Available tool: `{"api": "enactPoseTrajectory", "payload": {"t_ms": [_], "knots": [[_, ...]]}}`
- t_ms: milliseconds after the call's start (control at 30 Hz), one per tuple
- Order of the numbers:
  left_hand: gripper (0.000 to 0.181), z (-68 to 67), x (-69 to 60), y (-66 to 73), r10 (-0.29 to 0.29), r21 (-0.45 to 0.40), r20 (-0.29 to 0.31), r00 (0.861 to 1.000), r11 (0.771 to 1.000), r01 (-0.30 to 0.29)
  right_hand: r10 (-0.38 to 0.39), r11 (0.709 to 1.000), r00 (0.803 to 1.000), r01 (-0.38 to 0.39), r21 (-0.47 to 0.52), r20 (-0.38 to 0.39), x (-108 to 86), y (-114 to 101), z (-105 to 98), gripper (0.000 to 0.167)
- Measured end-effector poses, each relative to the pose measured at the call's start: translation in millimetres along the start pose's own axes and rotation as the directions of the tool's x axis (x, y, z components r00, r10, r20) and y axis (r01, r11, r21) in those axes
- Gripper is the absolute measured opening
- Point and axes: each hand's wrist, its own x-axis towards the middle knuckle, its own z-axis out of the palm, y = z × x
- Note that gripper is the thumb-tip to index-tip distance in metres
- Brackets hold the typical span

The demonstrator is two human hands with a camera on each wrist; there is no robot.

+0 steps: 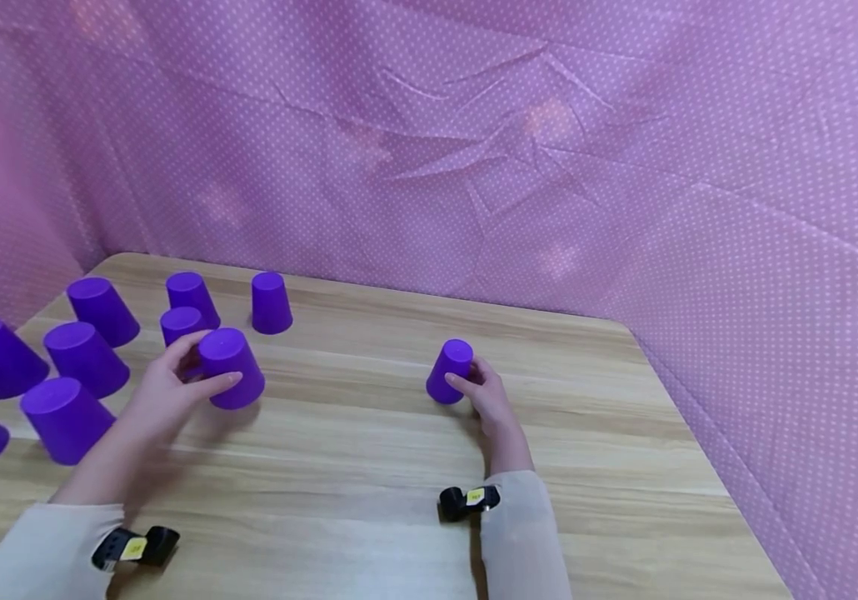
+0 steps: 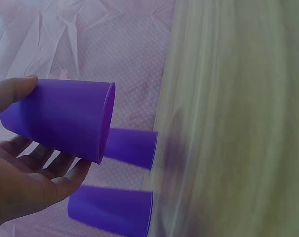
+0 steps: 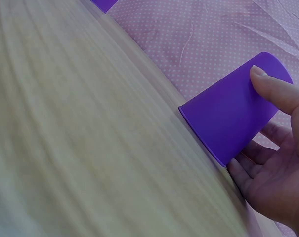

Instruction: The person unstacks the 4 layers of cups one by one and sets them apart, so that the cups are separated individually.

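Note:
My left hand (image 1: 164, 383) grips an upside-down purple cup (image 1: 232, 371) by its sides, thumb on the near side and fingers behind. In the left wrist view that cup (image 2: 60, 118) hangs above the table, its rim apart from the wood. Over to the right, my right hand (image 1: 491, 398) holds another upside-down purple cup (image 1: 450, 372) between thumb and fingers. The right wrist view has this cup's (image 3: 233, 108) rim at or very near the tabletop; I cannot tell whether it touches.
Several more purple cups stand upside down on the left of the wooden table (image 1: 354, 500), among them one at the back (image 1: 271, 303) and one at the near left (image 1: 67, 421). Pink dotted cloth (image 1: 429, 167) hangs behind and along the sides of the table.

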Motion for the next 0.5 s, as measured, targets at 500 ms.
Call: {"api": "enactPoseTrajectory", "payload": {"t_ms": [500], "knots": [[0.075,-20.0,-6.2,-44.2,-0.064,0.075,-0.005,0.998,0.995,0.064,-0.012,1.000,1.000,0.012,0.001,-0.026,9.0,11.9,-0.8,0.050]]}}
